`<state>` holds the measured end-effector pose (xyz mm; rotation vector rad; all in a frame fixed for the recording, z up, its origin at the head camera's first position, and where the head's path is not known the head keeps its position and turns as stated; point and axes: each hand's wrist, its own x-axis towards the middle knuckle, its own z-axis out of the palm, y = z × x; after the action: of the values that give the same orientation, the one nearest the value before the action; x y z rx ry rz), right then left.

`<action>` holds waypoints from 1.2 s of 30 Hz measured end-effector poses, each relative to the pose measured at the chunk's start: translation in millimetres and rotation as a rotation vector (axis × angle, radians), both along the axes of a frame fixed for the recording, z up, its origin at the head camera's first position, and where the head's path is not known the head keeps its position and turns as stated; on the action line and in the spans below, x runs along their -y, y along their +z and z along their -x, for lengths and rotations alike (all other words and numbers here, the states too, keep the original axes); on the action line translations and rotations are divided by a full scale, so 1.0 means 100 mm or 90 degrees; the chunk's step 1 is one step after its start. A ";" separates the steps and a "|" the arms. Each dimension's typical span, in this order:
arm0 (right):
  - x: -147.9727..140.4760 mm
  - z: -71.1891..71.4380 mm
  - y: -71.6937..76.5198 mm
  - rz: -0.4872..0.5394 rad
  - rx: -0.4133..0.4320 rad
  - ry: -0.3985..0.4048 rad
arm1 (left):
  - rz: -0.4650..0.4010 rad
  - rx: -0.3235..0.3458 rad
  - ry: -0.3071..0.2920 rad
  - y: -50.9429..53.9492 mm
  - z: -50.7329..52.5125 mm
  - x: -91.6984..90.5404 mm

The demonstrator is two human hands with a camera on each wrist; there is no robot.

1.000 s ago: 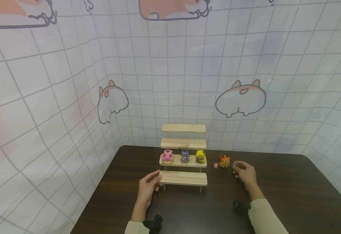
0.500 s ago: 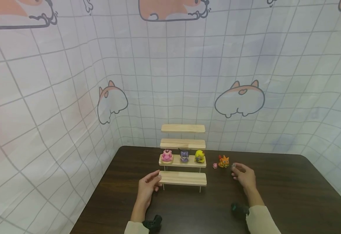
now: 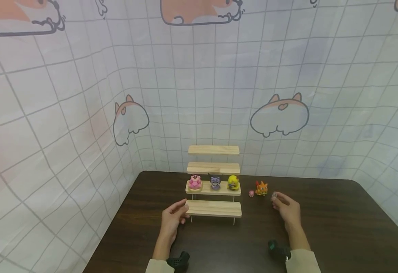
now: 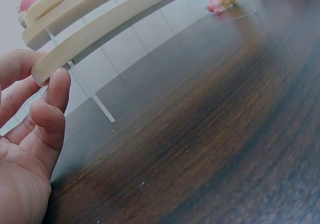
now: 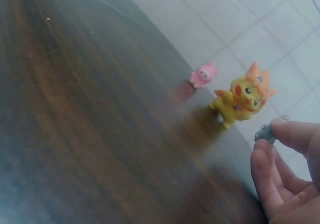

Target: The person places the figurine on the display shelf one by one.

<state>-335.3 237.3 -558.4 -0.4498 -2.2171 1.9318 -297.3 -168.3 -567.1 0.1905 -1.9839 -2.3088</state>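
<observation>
My left hand (image 3: 172,219) pinches the left end of the lowest wooden shelf (image 3: 214,208); in the left wrist view thumb and fingers lie around the shelf's end (image 4: 45,68). Between thumb and fingertips of my right hand (image 3: 289,211) is a small grey figure (image 3: 274,195), seen too in the right wrist view as a grey figure (image 5: 265,134). Just left of it stand an orange and yellow figure (image 3: 262,188) and a tiny pink figure (image 3: 251,193). A pink figure (image 3: 195,182), a purple figure (image 3: 215,182) and a yellow figure (image 3: 233,182) sit on the second shelf up.
Two higher wooden shelves (image 3: 213,167) rise behind, bearing nothing. The dark wooden table (image 3: 226,246) extends around the stand. A white gridded cloth (image 3: 199,83) with dog drawings hangs behind and at the sides. Dark devices are strapped at both wrists.
My right hand moved slightly left, then a little back to the right, with the grey figure in its fingers. My left hand keeps its grip on the shelf end.
</observation>
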 end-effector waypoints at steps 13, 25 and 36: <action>-0.01 -0.11 0.01 0.031 -0.003 0.007 | 0.003 0.006 -0.004 -0.03 -0.01 0.00; 0.04 -0.15 0.15 -0.019 -0.024 0.026 | 0.001 0.004 -0.003 -0.02 -0.01 0.00; 0.17 -0.19 0.47 -0.019 -0.074 0.035 | -0.004 0.002 0.001 0.01 -0.01 0.00</action>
<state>-316.6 220.3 -511.9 -0.2677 -2.2031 1.8959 -296.7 -167.9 -566.2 0.1961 -1.9764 -2.3160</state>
